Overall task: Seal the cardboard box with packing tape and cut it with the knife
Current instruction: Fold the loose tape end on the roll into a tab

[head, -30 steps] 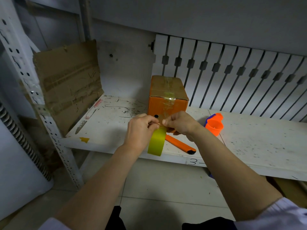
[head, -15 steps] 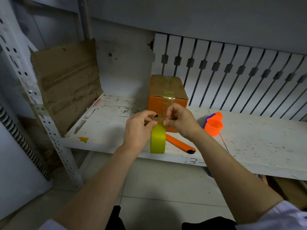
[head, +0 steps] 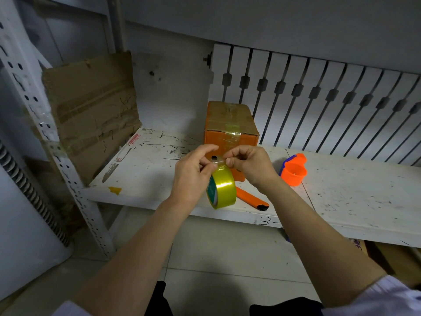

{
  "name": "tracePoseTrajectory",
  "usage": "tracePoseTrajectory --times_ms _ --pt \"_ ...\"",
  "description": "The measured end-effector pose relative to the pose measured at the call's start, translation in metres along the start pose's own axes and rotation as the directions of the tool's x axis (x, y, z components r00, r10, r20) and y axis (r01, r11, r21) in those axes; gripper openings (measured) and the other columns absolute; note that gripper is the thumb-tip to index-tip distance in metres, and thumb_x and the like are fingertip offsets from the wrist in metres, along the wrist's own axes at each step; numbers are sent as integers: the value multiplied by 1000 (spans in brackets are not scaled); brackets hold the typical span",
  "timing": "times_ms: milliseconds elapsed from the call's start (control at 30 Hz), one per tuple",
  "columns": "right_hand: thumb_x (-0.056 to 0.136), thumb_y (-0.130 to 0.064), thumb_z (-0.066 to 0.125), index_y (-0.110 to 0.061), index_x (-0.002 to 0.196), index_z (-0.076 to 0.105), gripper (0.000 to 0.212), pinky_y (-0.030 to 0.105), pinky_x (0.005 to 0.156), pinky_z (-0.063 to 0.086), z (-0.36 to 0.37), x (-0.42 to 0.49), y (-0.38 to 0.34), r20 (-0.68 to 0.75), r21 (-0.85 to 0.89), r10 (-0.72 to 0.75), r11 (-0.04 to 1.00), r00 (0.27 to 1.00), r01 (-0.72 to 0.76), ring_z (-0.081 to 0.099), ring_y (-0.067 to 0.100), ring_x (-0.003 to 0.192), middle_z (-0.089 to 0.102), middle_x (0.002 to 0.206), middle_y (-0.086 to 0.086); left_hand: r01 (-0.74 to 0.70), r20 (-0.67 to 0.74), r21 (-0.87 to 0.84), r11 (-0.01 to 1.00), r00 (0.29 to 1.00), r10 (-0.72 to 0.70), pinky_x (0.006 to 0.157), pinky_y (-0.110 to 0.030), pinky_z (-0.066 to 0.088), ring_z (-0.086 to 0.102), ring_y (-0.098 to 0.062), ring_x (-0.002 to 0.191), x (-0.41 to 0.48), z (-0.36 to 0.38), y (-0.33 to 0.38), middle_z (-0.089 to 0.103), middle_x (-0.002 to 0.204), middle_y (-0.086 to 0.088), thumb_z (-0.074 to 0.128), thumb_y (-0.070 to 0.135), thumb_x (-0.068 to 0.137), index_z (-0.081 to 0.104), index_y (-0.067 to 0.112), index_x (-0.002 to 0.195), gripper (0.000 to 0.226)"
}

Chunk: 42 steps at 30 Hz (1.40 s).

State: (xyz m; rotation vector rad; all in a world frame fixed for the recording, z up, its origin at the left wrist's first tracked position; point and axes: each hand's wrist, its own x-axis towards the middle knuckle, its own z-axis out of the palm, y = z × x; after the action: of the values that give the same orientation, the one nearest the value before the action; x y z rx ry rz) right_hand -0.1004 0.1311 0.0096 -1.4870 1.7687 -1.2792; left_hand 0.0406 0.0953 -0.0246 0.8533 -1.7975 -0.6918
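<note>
A small orange cardboard box (head: pixel 231 124) stands on the white shelf (head: pixel 341 197), its top flaps closed with clear tape across them. In front of it my left hand (head: pixel 193 176) holds a yellow-green roll of packing tape (head: pixel 221 189) upright above the shelf's front edge. My right hand (head: pixel 248 165) pinches the loose clear end of the tape just above the roll. An orange knife (head: pixel 251 199) with a black tip lies on the shelf under my right wrist, partly hidden by the roll.
An orange and blue tape dispenser (head: pixel 293 169) sits right of the box. A flattened brown cardboard sheet (head: pixel 91 115) leans against the perforated shelf post (head: pixel 45 124) at left. A white slatted panel (head: pixel 319 103) backs the shelf. Tiled floor lies below.
The roll has turned from edge-on to a slight angle and risen a little. My right fingers have peeled the tape's free end off the roll, with both hands staying close together.
</note>
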Motion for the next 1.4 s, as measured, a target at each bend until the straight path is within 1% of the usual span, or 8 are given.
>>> tracePoseTrajectory --times_ms 200,400,567,733,933,1067,1233,1400 --pt "84 -7 63 -8 93 71 13 19 71 45 3 1 1 -1 -140 4 990 1000 -4 55 3 77 64 86 -2 -55 -4 62 997 998 55 69 -34 55 58 -16 75 -1 3 -4 59 84 -2 63 4 81 67 13 102 23" --pt "88 -9 58 -11 98 69 15 34 97 45 -9 -2 5 -50 -200 70 977 996 -79 55 18 104 63 105 1 63 -44 96 993 997 -59 72 -17 49 57 -12 79 -1 -3 -14 65 98 -9 64 6 83 69 9 105 23" --pt "84 -6 62 -21 107 67 28 31 84 53 8 -3 6 61 -125 -16 992 998 23 55 16 98 59 107 3 65 -52 139 988 997 -59 73 -20 46 56 -13 80 0 -1 -13 65 97 -10 63 8 83 70 7 102 20" --pt "80 -9 68 -21 102 70 26 16 59 48 19 1 3 16 -125 -50 991 999 52 51 15 94 53 106 9 71 -59 123 990 996 -64 70 -11 43 56 -12 78 2 -4 -12 66 96 -10 65 6 82 71 6 101 20" --pt "79 -14 70 -15 95 73 16 20 65 51 24 5 2 -23 -165 -31 986 999 27 52 13 95 56 101 1 110 -50 74 991 993 -107 77 -27 52 58 -15 83 2 -7 -9 66 98 -10 64 8 83 71 8 101 20" --pt "82 -17 67 -13 87 71 8 32 83 51 25 8 1 -28 -213 -34 977 999 27 53 14 94 56 97 -1 157 -46 -1 988 986 -157 78 -32 55 61 -18 84 3 -7 -8 65 97 -9 64 9 83 72 11 97 16" --pt "90 -22 55 -16 82 58 11 34 81 50 24 6 -6 57 -319 -65 944 996 80 51 15 89 48 98 0 257 -107 -61 965 959 -262 78 -10 43 51 -5 84 9 -2 -4 48 102 -1 67 13 81 72 14 84 5" --pt "93 -30 47 -19 82 51 17 35 81 53 28 7 -11 58 -431 -55 899 997 75 55 16 87 49 96 -1 491 -84 -253 833 847 -525 93 -38 47 58 -20 100 15 6 -2 60 110 -3 69 23 79 67 23 77 3"
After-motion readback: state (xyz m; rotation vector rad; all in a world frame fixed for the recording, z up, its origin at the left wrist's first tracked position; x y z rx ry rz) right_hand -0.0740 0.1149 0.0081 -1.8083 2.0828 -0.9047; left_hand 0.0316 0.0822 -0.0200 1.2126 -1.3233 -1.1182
